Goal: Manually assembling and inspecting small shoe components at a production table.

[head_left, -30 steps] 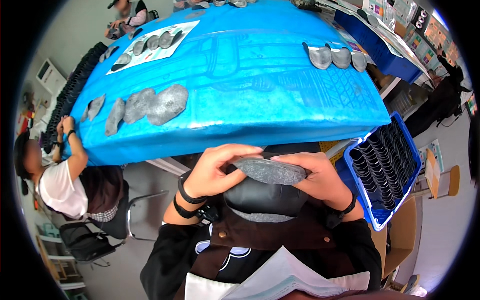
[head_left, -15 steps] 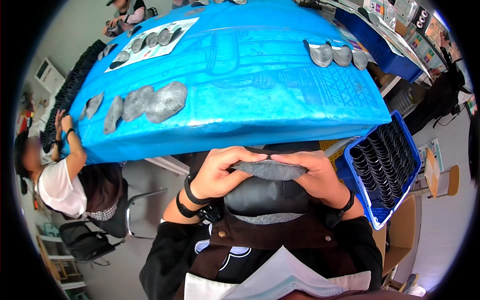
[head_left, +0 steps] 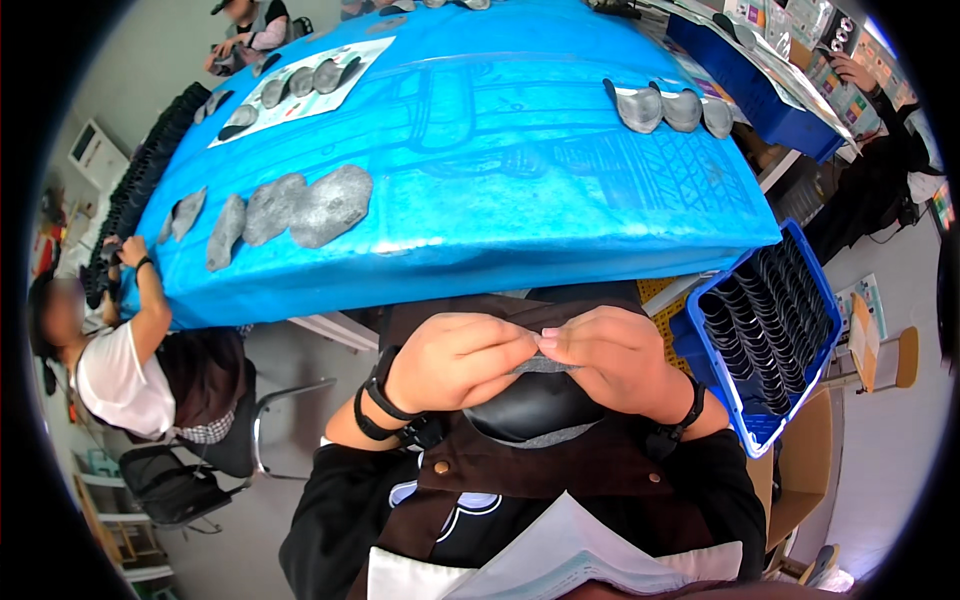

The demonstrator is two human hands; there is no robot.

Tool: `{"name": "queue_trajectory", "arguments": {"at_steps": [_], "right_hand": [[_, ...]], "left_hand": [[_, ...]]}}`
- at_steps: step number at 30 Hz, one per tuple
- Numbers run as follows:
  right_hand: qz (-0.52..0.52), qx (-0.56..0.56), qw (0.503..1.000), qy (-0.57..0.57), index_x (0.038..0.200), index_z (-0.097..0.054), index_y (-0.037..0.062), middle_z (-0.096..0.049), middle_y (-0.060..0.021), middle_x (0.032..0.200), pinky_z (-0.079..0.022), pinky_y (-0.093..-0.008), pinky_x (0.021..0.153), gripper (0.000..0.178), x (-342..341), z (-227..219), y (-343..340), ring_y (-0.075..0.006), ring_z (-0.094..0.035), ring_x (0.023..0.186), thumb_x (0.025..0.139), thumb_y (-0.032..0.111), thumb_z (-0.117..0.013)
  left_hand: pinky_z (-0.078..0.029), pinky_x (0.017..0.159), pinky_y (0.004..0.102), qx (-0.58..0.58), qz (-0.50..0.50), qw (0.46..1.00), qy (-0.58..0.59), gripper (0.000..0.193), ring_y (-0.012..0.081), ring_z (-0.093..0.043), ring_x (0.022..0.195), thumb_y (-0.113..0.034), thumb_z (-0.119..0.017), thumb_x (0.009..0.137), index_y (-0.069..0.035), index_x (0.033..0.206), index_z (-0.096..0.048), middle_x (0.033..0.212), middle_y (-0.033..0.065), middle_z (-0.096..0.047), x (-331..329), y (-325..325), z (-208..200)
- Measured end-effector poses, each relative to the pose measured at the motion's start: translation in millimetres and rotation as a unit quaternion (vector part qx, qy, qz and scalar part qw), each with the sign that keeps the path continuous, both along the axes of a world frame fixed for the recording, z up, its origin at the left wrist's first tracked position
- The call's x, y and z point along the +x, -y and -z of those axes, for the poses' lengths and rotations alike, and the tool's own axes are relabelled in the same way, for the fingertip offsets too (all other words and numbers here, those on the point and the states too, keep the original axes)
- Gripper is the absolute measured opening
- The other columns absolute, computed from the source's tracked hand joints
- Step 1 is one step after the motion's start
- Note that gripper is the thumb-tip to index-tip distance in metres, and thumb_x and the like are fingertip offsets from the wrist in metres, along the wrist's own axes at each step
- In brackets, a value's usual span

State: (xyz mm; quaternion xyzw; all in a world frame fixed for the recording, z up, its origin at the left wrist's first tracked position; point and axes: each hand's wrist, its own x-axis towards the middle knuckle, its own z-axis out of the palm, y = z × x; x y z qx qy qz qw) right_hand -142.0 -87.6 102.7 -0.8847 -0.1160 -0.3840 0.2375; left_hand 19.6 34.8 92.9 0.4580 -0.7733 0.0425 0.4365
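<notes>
Before my body, both hands hold a curved black piece [head_left: 535, 405] with a smooth, leather-like face and grey, felt-like edges. My left hand [head_left: 455, 362] pinches its far edge from the left, thumb and fingers pressed together. From the right, my right hand [head_left: 612, 358] pinches the same edge, and the fingertips of both hands meet at its middle. Most of that far edge is hidden behind my fingers. The near grey edge lies against my brown apron [head_left: 540, 470]. On the blue-covered table [head_left: 520, 220] beyond, several flat grey rounded pieces [head_left: 332, 207] lie to the left.
More curved grey pieces [head_left: 640, 110] lie at the table's far right. A blue crate [head_left: 716, 385] packed with black curved pieces stands at my right. At the left, a seated person [head_left: 125, 385] reaches to a long row of black pieces [head_left: 150, 165]; a chair [head_left: 258, 425] stands nearby.
My fingers have closed in over the far edge and my fingertips have come together at its middle, covering most of the grey strip. A person's arm has appeared at the far right.
</notes>
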Motion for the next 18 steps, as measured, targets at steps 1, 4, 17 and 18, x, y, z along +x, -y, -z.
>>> {"name": "queue_trajectory", "arguments": {"at_steps": [1, 4, 17, 18], "right_hand": [[0.0, 0.001, 1.0, -0.001, 0.092, -0.06, 0.0038, -0.06, -0.0054, 0.086, -0.047, -0.0276, 0.061, 0.032, 1, 0, -1, -0.0192, -0.059, 0.072, 0.061, -0.002, -0.063], [0.006, -0.004, 1.0, 0.011, 0.091, -0.06, 0.0035, -0.061, -0.0052, 0.085, -0.048, -0.0276, 0.061, 0.033, 1, -3, -3, -0.0187, -0.059, 0.072, 0.06, -0.003, -0.063], [0.001, 0.1, 0.995, -0.008, 0.084, -0.063, 0.0038, -0.062, -0.0082, 0.077, -0.048, -0.0283, 0.062, 0.025, -5, -6, 8, -0.021, -0.06, 0.071, 0.062, -0.007, -0.059], [-0.001, 0.11, 0.994, -0.02, 0.083, -0.063, 0.0035, -0.062, -0.0084, 0.076, -0.048, -0.0284, 0.061, 0.023, -6, -7, 10, -0.0211, -0.06, 0.07, 0.063, -0.007, -0.06]], "left_hand": [[-0.047, 0.056, 0.0295, -0.028, 0.015, 0.999, 0.016, 0.026, 0.0224, -0.057, 0.066, -0.004, -0.06, 0.06, -0.002, 0.086, -0.057, 0.08, 0.0081, -0.056, 1, 3, -1], [-0.046, 0.052, 0.0281, -0.078, 0.025, 0.996, 0.038, 0.02, 0.0203, -0.056, 0.062, -0.002, -0.059, 0.061, -0.001, 0.081, -0.057, 0.074, 0.006, -0.054, 1, 7, -1], [-0.048, 0.06, 0.0291, -0.071, 0.006, 0.992, -0.108, 0.029, 0.0225, -0.059, 0.068, 0.008, -0.059, 0.054, 0.001, 0.082, -0.061, 0.081, 0.0108, -0.062, 16, -3, 8], [-0.048, 0.059, 0.0295, -0.077, -0.009, 0.988, -0.134, 0.028, 0.0227, -0.059, 0.066, 0.007, -0.06, 0.053, 0.001, 0.081, -0.061, 0.078, 0.0114, -0.062, 17, -4, 9]]}}
